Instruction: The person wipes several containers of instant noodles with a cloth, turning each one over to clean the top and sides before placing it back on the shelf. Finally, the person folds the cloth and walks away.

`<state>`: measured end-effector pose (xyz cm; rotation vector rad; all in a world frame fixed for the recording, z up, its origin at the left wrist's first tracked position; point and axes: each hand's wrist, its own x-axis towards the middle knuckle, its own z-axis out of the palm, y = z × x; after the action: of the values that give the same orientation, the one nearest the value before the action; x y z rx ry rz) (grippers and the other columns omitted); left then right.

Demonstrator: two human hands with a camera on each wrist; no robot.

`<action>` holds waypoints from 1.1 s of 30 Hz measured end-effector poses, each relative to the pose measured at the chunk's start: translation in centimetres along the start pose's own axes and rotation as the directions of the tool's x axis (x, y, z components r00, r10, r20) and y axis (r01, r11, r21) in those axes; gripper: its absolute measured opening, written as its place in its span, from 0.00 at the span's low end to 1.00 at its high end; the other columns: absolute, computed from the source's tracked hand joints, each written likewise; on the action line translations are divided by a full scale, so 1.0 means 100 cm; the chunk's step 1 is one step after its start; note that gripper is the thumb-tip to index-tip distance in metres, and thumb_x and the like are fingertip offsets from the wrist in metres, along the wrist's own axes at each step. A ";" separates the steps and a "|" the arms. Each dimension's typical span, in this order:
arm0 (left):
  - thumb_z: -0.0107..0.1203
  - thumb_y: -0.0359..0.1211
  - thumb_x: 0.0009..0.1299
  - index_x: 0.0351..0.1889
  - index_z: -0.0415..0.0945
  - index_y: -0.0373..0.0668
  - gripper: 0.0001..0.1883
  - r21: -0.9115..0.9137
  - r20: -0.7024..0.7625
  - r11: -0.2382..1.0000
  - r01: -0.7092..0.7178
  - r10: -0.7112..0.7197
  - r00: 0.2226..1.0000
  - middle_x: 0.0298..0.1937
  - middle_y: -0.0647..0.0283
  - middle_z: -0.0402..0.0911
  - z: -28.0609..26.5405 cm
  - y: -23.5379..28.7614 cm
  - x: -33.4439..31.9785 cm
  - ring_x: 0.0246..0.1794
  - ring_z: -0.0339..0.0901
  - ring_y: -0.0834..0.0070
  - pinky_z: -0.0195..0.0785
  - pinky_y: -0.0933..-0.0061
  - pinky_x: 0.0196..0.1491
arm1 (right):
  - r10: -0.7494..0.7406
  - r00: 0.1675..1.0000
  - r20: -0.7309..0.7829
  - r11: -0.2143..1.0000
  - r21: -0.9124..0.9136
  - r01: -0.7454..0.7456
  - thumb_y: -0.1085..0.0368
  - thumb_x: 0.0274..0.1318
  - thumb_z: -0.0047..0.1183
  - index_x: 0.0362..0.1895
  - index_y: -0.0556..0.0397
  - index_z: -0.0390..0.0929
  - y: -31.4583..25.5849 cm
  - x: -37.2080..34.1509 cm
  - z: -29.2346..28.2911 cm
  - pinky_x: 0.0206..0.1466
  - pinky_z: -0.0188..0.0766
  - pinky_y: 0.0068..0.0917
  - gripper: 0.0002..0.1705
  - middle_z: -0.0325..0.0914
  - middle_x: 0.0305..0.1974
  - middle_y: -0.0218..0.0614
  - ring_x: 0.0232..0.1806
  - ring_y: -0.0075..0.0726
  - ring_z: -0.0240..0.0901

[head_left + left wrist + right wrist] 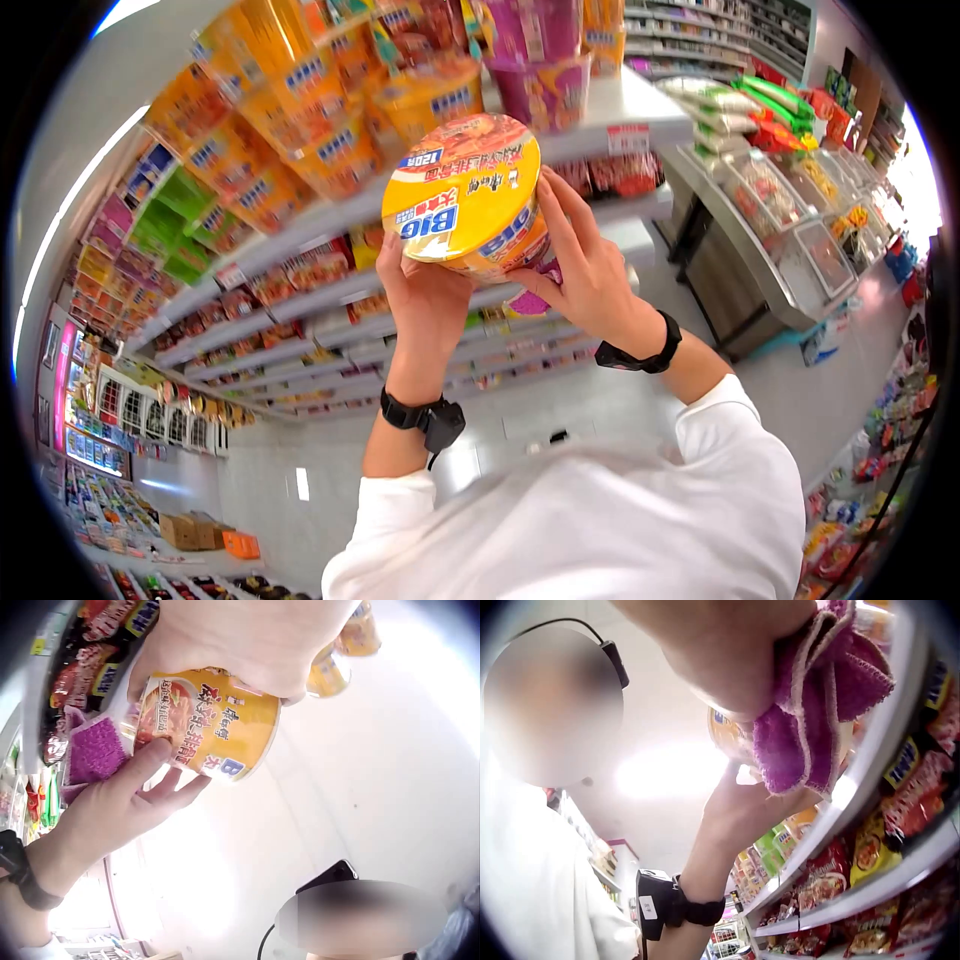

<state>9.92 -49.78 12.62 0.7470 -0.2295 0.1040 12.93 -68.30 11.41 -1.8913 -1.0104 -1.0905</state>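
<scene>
A large yellow noodle tub (462, 190) is held up between both hands in front of the shelf, its printed lid facing the head camera. The left hand (428, 300) grips its near left side. Around its right side curl the fingers of the right hand (592, 268), which also holds a purple cloth (538, 296) beneath the tub. In the left wrist view the tub (214, 724) shows its printed side, with the purple cloth (96, 752) by the right hand (112, 810). The cloth (802, 712) hangs below the right palm in the right wrist view.
Stacked orange tubs (330, 150) and purple tubs (540, 90) stand on the top shelf (640, 105). Packets of noodles (625, 175) fill lower tiers. A metal counter with clear bins (765, 190) stands at the right, and cardboard boxes (190, 530) lie at the lower left.
</scene>
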 end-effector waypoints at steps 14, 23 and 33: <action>0.47 0.40 0.67 0.70 0.59 0.41 0.33 0.263 -0.202 0.933 0.247 -0.197 0.959 0.60 0.60 0.72 -0.079 -0.099 -0.074 0.61 0.70 0.71 0.62 0.67 0.63 | 0.364 0.881 0.303 0.912 0.075 -0.402 0.75 0.50 0.55 0.61 0.49 0.70 -0.017 -0.064 -0.007 0.63 0.66 0.43 0.30 0.74 0.54 0.48 0.60 0.57 0.68; 0.47 0.42 0.70 0.60 0.68 0.46 0.22 0.228 -0.302 0.927 0.298 -0.224 0.927 0.54 0.68 0.75 -0.119 -0.130 -0.071 0.49 0.73 0.79 0.66 0.76 0.49 | 0.216 0.862 0.458 0.975 -0.046 -0.220 0.75 0.50 0.51 0.66 0.48 0.68 -0.059 -0.093 0.025 0.69 0.62 0.43 0.35 0.71 0.62 0.43 0.68 0.53 0.62; 0.46 0.38 0.65 0.70 0.60 0.37 0.33 0.369 -0.107 0.875 0.312 -0.294 0.950 0.58 0.62 0.75 -0.113 -0.108 -0.080 0.54 0.75 0.75 0.70 0.77 0.52 | 0.449 0.844 0.293 0.886 -0.268 -0.378 0.80 0.51 0.43 0.66 0.46 0.69 -0.018 -0.111 0.012 0.67 0.65 0.36 0.36 0.68 0.66 0.42 0.70 0.52 0.60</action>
<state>5.92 -50.07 -4.47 1.1616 -0.0412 -0.1378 8.02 -69.54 1.28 -2.3876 -0.6303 -0.6290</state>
